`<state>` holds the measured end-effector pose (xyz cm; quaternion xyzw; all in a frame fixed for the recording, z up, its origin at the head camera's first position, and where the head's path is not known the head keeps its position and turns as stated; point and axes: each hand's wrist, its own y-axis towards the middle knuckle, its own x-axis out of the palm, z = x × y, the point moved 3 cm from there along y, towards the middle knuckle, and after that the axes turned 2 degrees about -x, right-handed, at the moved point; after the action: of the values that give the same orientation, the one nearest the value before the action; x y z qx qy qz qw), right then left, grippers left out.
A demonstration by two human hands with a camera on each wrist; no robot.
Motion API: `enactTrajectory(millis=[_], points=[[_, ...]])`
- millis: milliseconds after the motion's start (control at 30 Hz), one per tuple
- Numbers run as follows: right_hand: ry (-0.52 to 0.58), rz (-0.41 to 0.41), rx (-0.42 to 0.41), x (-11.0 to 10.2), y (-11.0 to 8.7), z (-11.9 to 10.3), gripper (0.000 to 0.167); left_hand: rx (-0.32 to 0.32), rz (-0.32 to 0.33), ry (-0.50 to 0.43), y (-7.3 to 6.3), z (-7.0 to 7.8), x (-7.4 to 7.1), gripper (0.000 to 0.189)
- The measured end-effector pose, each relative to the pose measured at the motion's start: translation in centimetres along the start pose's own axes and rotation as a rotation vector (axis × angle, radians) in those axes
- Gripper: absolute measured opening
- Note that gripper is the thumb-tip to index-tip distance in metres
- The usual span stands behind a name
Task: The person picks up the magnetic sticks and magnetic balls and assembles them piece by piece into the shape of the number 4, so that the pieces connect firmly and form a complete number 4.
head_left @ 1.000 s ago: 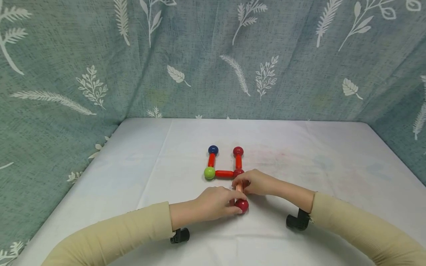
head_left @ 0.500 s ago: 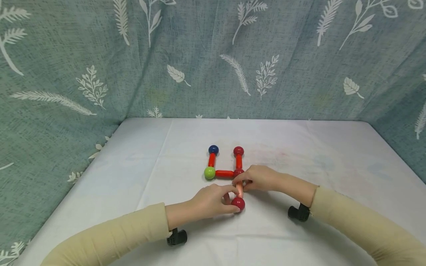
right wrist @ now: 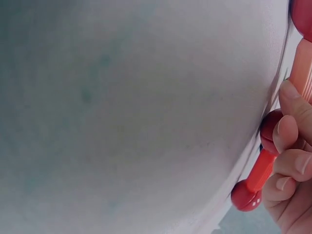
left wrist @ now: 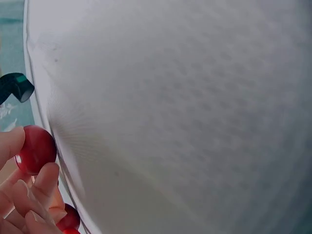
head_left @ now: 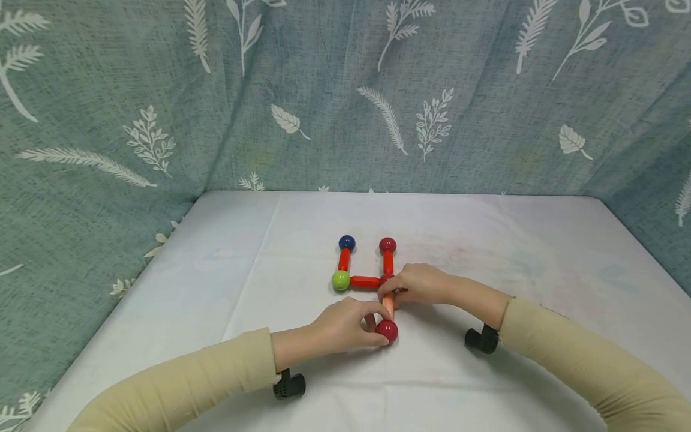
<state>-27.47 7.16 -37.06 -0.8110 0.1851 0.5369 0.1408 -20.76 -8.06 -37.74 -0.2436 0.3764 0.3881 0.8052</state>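
My left hand [head_left: 340, 327] pinches a red ball [head_left: 387, 332] between thumb and fingers; the left wrist view shows this red ball [left wrist: 39, 150] up close. A salmon-coloured rod [head_left: 388, 306] runs from that ball toward a middle red ball [head_left: 385, 279]. Fingers of my right hand [head_left: 423, 284] grip the rod's far end, partly covering the middle ball. Beyond it, a red rod [head_left: 388, 262] leads to a far red ball [head_left: 387, 245]. Leftward, another red rod [head_left: 364, 282] joins a green ball [head_left: 341, 280], and a third red rod [head_left: 344, 260] reaches a blue ball [head_left: 347, 242].
The pieces lie on a white cloth-covered table [head_left: 486, 240]. Behind and at the sides hangs a green curtain [head_left: 335, 108] with white leaf prints. Black wrist cameras sit under both forearms, the left camera [head_left: 290, 385] and the right camera [head_left: 481, 339].
The near red ball and my left hand have shifted slightly left, lining up with the salmon rod. My right hand has moved slightly away from the near edge, still on the rod.
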Motion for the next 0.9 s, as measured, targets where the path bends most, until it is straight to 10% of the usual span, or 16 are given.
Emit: enactTrajectory(millis=[533,900], points=[[0.095,0.002,0.039,-0.7,-0.8,0.6,0.033,-0.010,0.027,0.045,-0.3,-0.5,-0.7,0.029],[0.200,0.135,0.287,-1.5,-2.5,0.6,0.034,-0.143,0.260,0.168,0.7,-4.3,-5.6,0.029]])
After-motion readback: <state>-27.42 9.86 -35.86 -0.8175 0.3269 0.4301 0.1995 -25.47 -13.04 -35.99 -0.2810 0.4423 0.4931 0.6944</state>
